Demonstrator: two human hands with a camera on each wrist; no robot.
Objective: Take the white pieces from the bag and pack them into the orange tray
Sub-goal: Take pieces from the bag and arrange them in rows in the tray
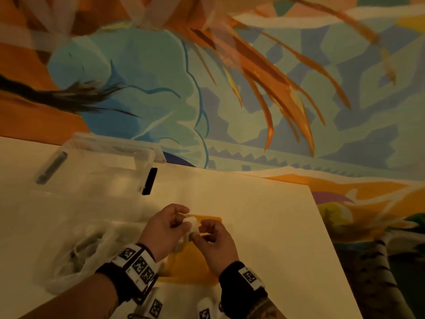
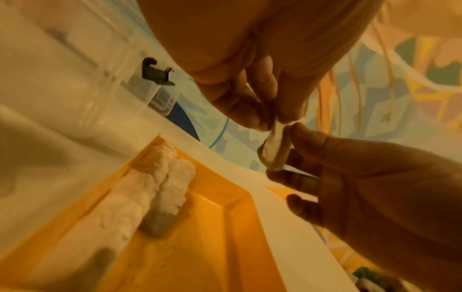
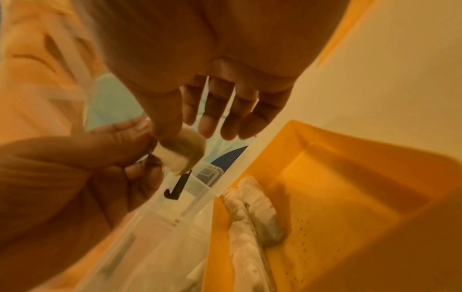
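Over the orange tray both hands hold one white piece between them. My left hand pinches its upper end, seen close up in the left wrist view. My right hand pinches the lower part between thumb and fingers. The piece hangs in the air above the tray's far rim. Several white pieces lie in a row along the tray's left wall. The rest of the tray floor is bare. The thin plastic bag lies crumpled to the left of the tray.
A clear plastic box with a black latch stands behind the bag, with a dark marker-like thing on it. The white table's right edge runs close to the tray. A colourful painted floor lies beyond.
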